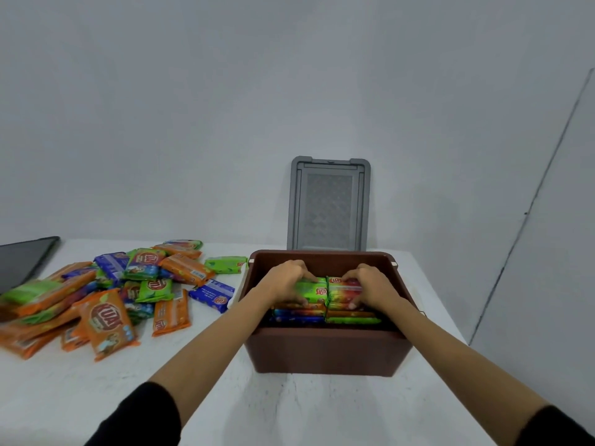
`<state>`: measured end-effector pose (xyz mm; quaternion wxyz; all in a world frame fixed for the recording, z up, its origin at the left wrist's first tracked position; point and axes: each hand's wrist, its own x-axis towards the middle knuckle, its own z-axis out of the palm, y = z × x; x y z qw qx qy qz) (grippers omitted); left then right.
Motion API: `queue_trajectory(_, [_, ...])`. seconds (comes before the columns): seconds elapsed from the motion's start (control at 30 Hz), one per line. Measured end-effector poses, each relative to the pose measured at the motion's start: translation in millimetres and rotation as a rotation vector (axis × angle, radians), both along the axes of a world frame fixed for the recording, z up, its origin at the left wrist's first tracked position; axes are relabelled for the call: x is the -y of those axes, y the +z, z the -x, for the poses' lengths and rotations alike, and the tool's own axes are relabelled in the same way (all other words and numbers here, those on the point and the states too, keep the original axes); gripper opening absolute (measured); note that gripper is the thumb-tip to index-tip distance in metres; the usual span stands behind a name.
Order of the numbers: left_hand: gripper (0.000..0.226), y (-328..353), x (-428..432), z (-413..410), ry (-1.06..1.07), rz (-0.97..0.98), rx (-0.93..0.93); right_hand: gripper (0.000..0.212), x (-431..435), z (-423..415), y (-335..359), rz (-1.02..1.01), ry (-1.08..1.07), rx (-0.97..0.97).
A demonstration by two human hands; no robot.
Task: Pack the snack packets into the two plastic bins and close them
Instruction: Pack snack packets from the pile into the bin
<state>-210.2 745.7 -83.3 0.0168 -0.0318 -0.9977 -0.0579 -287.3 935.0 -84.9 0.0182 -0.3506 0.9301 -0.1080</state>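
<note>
Both hands are down inside the brown rectangular plastic bin (325,352) on the white counter (289,410); the left hand (285,280) is grasping a green foil snack packet (310,289), the right hand (370,284) clenched around a red-green packet (343,291) beside it; stacked packets lie beneath; the grey plastic lid (329,206) stands upright behind; a loose heap of orange, green and blue packets (106,297) waits to the left.

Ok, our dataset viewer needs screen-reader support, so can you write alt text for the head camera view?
Both bare hands, left hand and right hand, press on stacked snack packets inside an open brown plastic bin on a white table. A loose pile of orange, green and blue packets lies left of it; a grey lid stands behind against the wall.
</note>
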Motion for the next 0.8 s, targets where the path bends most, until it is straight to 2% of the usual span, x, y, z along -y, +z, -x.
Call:
queue_trajectory(0.33, [0.061, 0.9, -3.6, -3.9, 0.069, -0.133, 0.075, 0.065, -1.2, -7.8, -1.3, -0.064, 0.0, -0.038])
queue_trajectory(0.47, [0.048, 12.7, -1.0, -12.8, 0.071, -0.242, 0.094, 0.042, -2.8, -9.1, -2.3, 0.058, -0.019, -0.008])
queue_trajectory(0.53, [0.04, 20.9, 3.9, -20.4, 0.092, -0.309, 0.016, 0.031, -4.0, -9.7, -0.6, 0.195, -0.044, 0.023])
queue_trajectory(0.63, [0.029, 34.7, 16.1, -35.5, 0.147, -0.418, -0.162, 0.027, 0.6, -13.1, 7.1, 0.33, -0.035, 0.022])
queue_trajectory(0.8, [0.022, 59.1, 51.2, -66.4, 0.289, -0.38, -0.362, 0.03, 37.3, -22.3, 33.5, 0.41, 0.111, 0.0])
